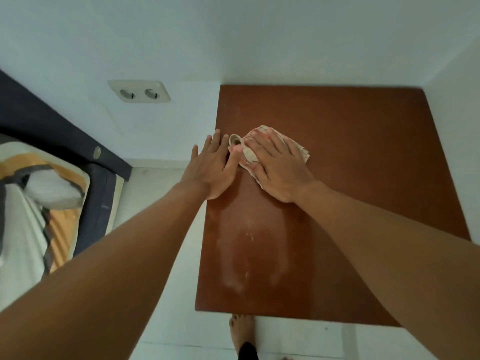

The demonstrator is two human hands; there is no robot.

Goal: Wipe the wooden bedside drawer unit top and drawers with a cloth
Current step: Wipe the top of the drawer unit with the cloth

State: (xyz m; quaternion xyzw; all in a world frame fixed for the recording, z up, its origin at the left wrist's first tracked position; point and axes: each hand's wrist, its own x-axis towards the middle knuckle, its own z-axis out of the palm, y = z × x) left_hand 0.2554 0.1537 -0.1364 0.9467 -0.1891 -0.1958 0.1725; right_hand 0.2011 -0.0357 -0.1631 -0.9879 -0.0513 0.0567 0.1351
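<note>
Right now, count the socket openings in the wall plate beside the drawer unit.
2. Both sit in one wall plate left of the drawer unit top: left opening, right opening. Any sockets elsewhere are out of view.

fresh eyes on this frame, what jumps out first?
Two bare forearms reach in from the bottom; the right hand lies flat on a red-checked cloth on the reddish-brown drawer unit top, set in a white corner. The left hand lies open at the top's left edge, its fingertips touching the cloth. Pale dusty smears mark the near part of the top, and a double wall socket sits on the wall to the left.
</note>
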